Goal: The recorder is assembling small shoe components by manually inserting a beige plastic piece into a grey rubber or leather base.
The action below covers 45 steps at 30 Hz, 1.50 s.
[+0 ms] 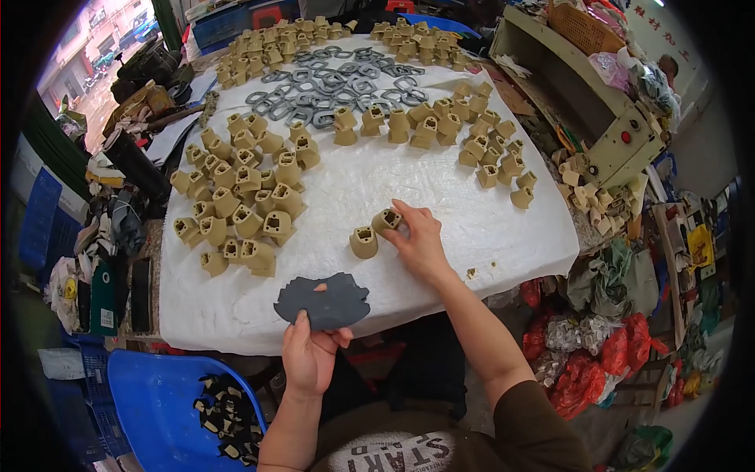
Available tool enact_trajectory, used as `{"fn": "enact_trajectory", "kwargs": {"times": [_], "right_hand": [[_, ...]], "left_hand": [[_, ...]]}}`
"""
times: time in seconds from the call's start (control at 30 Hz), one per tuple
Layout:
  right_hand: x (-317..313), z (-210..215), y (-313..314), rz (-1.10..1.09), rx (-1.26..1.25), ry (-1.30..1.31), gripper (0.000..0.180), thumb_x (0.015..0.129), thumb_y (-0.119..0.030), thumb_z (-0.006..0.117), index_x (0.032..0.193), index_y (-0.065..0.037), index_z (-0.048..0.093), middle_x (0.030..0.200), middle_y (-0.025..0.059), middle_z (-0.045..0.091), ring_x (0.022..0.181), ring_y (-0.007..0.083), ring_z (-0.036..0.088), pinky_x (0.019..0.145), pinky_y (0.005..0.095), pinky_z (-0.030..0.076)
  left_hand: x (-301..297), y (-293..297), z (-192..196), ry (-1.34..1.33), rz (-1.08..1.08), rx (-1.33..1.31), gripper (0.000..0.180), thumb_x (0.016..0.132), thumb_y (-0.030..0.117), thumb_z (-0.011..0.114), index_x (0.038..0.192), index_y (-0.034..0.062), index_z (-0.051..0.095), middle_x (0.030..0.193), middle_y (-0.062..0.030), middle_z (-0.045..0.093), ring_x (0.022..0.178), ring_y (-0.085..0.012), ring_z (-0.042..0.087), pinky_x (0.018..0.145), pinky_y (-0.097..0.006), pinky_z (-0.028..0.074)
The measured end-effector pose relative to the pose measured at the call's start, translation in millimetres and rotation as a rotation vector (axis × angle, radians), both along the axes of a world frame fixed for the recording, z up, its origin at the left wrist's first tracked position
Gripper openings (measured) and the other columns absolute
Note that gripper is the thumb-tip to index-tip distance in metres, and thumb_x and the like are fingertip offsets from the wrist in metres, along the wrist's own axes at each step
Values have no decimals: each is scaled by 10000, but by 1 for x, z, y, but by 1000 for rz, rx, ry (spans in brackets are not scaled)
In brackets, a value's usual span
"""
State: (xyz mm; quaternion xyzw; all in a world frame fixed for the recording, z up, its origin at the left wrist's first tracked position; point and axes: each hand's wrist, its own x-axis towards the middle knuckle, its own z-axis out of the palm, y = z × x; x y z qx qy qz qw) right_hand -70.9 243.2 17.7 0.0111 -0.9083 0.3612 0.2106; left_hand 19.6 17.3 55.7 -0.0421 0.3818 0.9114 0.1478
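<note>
Bench (pixel 236 315) covered with white sheet, crowded: tan moulded pieces (pixel 236 212) heaped at left, more along far edge and right; grey metal rings (pixel 330 86) at far centre. Left hand (pixel 308 358) grips dark grey jagged-edged sheet (pixel 324 303) at near bench edge. Right hand (pixel 421 240) grasps one tan piece (pixel 386 220), just beside second tan piece (pixel 363 241) standing on bench. Blue bin (pixel 157 401) with black scraps lower left; beige machine (pixel 598 118) upper right; coloured bags (pixel 582 370) on floor at right

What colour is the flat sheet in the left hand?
Dark grey sheet, ragged-edged, seen in the head view.
</note>
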Motion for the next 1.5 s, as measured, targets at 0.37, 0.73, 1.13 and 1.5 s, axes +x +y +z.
{"fn": "enact_trajectory", "kwargs": {"times": [0.37, 0.73, 1.13, 1.5], "right_hand": [[57, 35, 6, -83, 436, 100, 249, 712, -292, 720, 882, -134, 628, 714, -2, 522, 787, 181, 488, 834, 415, 262], [71, 2, 18, 66, 157, 50, 558, 707, -33, 696, 1224, -55, 488, 1193, 142, 444, 1098, 304, 429, 903, 386, 367], [124, 75, -54, 520, -478, 196, 566, 601, -94, 820, 1097, -28, 554, 1082, 150, 550, 932, 244, 564, 788, 341, 488], [120, 59, -61, 605, -412, 284, 577, 614, -52, 788, 1132, -21, 536, 1072, 139, 561, 946, 268, 557, 785, 360, 485]], "left_hand": [[9, -4, 1, -5, -38, 39, 419, 959, 252, 304, 1303, 25, 381, 887, -143, 600, 686, -226, 570, 604, -317, 443], [22, 5, -4, 89, -77, -13, 414, 977, 223, 290, 1318, 0, 359, 1163, -131, 533, 914, -222, 551, 787, -338, 436], [32, 18, 5, 120, -59, 135, 430, 974, 200, 305, 1335, -32, 314, 1344, -165, 386, 1252, -242, 380, 1061, -397, 279], [41, 17, 20, 114, -149, 189, 453, 973, 216, 318, 1328, -66, 306, 1378, -189, 363, 1267, -246, 379, 1070, -381, 281]]}}
